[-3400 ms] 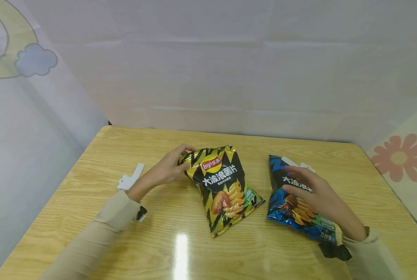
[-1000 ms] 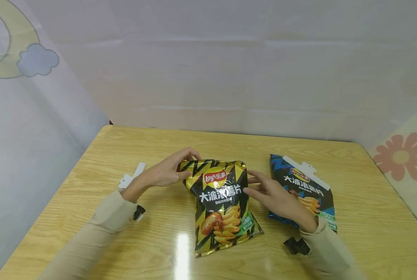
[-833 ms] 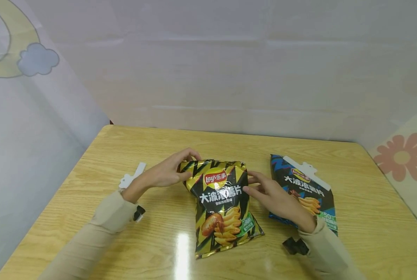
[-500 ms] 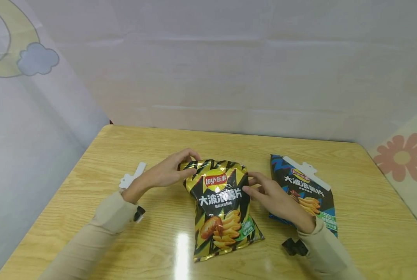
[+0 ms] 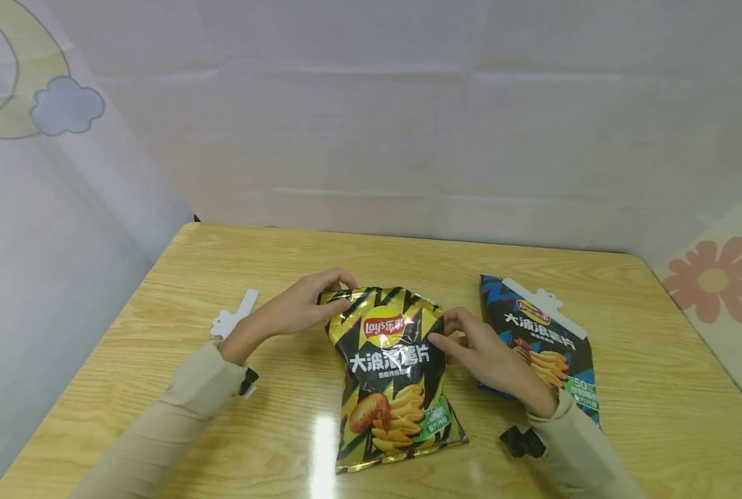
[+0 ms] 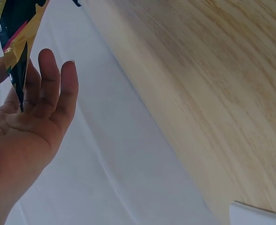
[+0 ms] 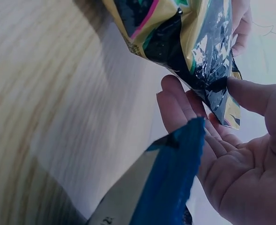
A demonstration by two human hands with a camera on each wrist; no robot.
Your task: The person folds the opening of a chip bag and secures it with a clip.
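Observation:
A yellow-and-black bag of potato chips [image 5: 386, 374] is held by both hands, its top tipped up at mid-table. My left hand [image 5: 305, 303] pinches the upper left corner; in the left wrist view that corner [image 6: 18, 70] hangs between thumb and fingers. With thumb in front and fingers behind, my right hand [image 5: 486, 350] pinches the bag's right edge. A blue-and-black chip bag [image 5: 539, 333] lies to the right, partly behind the right hand, with a white bag clip [image 5: 545, 303] across its upper end. Beside my left wrist lies another white clip [image 5: 236, 313].
The wooden table [image 5: 271, 443] has a pale cloth backdrop [image 5: 371, 138] behind it and at its sides. Close below the right hand, the blue bag's edge [image 7: 175, 164] juts up in the right wrist view.
The right hand has moved left from over the blue bag to the yellow bag's right edge. The yellow bag has turned straighter and slid nearer. The left hand keeps its grip.

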